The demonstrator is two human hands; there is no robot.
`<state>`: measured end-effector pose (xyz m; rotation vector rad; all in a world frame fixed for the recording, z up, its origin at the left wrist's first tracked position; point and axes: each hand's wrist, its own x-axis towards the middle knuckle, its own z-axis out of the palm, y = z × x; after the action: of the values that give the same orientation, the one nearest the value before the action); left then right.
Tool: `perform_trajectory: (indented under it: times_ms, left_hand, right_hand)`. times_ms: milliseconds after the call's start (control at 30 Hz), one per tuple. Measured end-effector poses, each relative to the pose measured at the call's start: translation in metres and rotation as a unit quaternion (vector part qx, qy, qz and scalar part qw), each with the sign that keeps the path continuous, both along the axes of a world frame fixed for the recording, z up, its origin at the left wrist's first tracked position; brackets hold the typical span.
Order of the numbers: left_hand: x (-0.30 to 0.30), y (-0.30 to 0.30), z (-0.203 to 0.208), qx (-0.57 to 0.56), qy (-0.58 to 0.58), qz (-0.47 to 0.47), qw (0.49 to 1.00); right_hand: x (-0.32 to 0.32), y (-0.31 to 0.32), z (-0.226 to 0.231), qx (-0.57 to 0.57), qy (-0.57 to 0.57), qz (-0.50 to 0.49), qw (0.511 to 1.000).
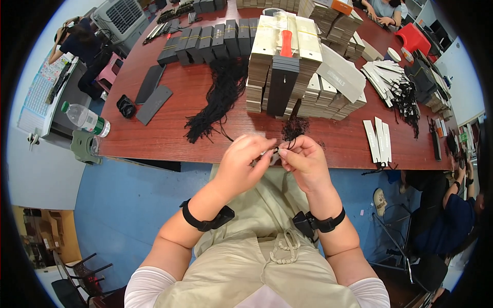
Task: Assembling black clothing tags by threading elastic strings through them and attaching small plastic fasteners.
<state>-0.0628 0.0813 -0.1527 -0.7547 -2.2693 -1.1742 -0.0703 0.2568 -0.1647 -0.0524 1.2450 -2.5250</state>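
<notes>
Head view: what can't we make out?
- Small piece between the left hand and right hand, head view: mostly covered by the hands; exact shape unclear.
- Black cords, head view: tangled, too fine to count.
- Top-right co-worker, head view: cut off by the picture's upper edge.
- Gridded sheet at left, head view: entries too small.

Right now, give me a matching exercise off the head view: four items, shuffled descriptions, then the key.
Items
1. Left hand and right hand
2. Cord bundle
3. Bottle
4. Loose strips near the right front

Descriptions
A. White, lying side by side
B. Clear, with a green cap
C. Close together at the near edge of the table
D. Black, in a loose heap

Pairs: 1-C, 2-D, 3-B, 4-A
</notes>
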Motion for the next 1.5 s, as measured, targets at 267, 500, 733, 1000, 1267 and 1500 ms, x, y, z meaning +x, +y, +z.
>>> perform_trajectory:
  times_ms: [267,500,733,1000,1267,1500]
  left_hand:
    - [0.007,-0.001,-0.004,0.148,-0.234,-0.019,0.961]
    - [0.007,0.003,0.003,0.126,-0.193,-0.068,0.971]
    - [0.004,-0.002,-0.002,0.358,-0.429,-0.123,0.820]
    - [0.004,-0.002,-0.007,0.377,-0.437,-0.149,0.803]
    - [0.003,-0.011,-0.001,0.311,-0.347,-0.108,0.878]
    - [0.002,-0.016,0.007,0.281,-0.296,-0.132,0.904]
  right_hand:
    - [0.002,-0.005,0.001,0.071,0.087,-0.043,0.993]
    - [0.010,-0.016,-0.005,0.259,0.295,-0.174,0.903]
    - [0.012,-0.014,0.002,0.156,0.249,-0.146,0.945]
    - [0.011,-0.014,0.003,0.149,0.249,-0.115,0.950]
    - [0.007,0.005,0.013,0.161,0.169,-0.094,0.968]
    - [0.013,-0.001,0.050,0.177,0.075,0.129,0.973]
